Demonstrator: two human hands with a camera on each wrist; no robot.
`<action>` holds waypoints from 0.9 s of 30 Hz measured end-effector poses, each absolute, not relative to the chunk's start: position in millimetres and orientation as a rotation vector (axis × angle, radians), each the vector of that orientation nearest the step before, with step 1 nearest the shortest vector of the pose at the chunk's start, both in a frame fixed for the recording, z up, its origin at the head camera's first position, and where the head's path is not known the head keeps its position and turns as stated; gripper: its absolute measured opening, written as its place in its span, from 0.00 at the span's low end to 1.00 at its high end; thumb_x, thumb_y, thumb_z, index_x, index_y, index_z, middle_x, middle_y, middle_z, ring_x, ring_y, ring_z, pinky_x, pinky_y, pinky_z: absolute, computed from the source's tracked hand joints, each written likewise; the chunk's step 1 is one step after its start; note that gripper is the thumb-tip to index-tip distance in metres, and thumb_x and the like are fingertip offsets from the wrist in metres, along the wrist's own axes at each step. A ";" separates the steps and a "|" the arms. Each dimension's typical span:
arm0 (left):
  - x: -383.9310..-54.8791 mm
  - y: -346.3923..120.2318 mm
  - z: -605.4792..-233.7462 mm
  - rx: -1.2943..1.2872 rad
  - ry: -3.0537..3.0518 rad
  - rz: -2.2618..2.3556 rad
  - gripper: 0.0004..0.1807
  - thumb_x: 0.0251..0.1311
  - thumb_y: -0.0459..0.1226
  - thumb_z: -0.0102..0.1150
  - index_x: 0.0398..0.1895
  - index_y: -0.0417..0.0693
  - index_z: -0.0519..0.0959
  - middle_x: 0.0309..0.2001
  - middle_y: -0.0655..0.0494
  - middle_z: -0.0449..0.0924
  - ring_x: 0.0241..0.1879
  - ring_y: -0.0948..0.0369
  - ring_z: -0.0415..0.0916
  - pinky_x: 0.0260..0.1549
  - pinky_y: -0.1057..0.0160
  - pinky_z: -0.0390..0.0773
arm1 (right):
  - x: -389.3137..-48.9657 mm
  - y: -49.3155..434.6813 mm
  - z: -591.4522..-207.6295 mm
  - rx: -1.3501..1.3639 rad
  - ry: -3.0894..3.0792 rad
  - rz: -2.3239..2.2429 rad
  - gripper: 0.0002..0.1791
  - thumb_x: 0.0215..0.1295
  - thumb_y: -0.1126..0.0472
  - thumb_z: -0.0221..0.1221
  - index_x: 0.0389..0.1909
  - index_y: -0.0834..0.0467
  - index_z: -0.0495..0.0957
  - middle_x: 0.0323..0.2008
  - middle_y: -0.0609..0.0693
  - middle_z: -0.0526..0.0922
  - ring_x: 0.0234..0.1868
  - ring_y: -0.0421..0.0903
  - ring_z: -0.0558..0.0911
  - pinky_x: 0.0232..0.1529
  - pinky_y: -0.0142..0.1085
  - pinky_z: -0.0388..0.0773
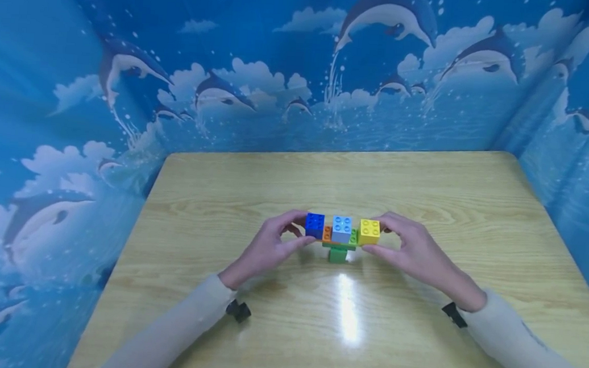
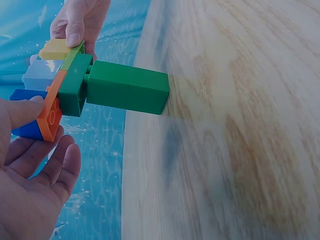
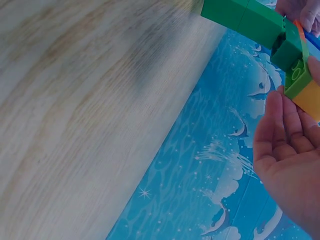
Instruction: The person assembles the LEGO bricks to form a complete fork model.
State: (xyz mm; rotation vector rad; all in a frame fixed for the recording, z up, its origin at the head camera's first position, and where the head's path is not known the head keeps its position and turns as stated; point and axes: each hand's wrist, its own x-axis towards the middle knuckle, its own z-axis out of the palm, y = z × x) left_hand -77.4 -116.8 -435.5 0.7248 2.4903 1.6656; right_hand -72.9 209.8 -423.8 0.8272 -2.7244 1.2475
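Note:
A tower of toy building bricks stands upright on the table. Its base is a column of green bricks (image 2: 127,87), topped by a wider green brick (image 2: 74,90). An orange piece (image 2: 50,115) and a lime piece (image 3: 298,79) stretch sideways above that. Along the top sit a dark blue brick (image 1: 314,225), a light blue brick (image 1: 341,229) and a yellow brick (image 1: 370,232). My left hand (image 1: 273,239) pinches the dark blue end between thumb and fingers. At the opposite end my right hand (image 1: 415,250) pinches the yellow brick.
The wood-grain table (image 1: 253,187) spreads around the tower, its far edge beyond both hands. A blue dolphin-print curtain (image 1: 260,84) hangs behind and along the sides. Small black devices (image 1: 238,311) are strapped at both wrists.

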 end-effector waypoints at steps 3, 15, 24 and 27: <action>-76.8 -116.6 -437.0 0.719 2.477 1.670 0.25 0.66 0.29 0.76 0.65 0.41 0.81 0.54 0.52 0.87 0.53 0.58 0.84 0.51 0.46 0.87 | -72.7 210.1 -423.9 0.830 -2.741 1.252 0.25 0.62 0.63 0.81 0.58 0.57 0.85 0.49 0.45 0.87 0.48 0.44 0.83 0.46 0.52 0.87; -75.3 -114.4 -439.5 0.799 2.480 1.673 0.22 0.63 0.28 0.78 0.59 0.41 0.83 0.51 0.54 0.88 0.50 0.57 0.85 0.48 0.48 0.88 | -73.3 214.4 -422.3 0.844 -2.752 1.281 0.25 0.61 0.64 0.80 0.59 0.56 0.85 0.50 0.43 0.87 0.49 0.43 0.83 0.48 0.52 0.86; -74.2 -117.6 -439.7 0.841 2.524 1.613 0.21 0.63 0.30 0.79 0.58 0.44 0.84 0.52 0.57 0.88 0.50 0.56 0.85 0.50 0.44 0.87 | -71.9 214.2 -422.4 0.862 -2.715 1.270 0.27 0.58 0.68 0.81 0.59 0.56 0.86 0.50 0.42 0.87 0.50 0.43 0.84 0.49 0.51 0.87; -74.8 -120.3 -438.5 0.820 2.512 1.612 0.21 0.64 0.30 0.78 0.58 0.44 0.84 0.52 0.57 0.87 0.51 0.50 0.85 0.51 0.41 0.86 | -71.1 211.7 -422.4 0.862 -2.708 1.275 0.27 0.58 0.68 0.81 0.58 0.56 0.86 0.49 0.43 0.88 0.48 0.43 0.84 0.47 0.49 0.88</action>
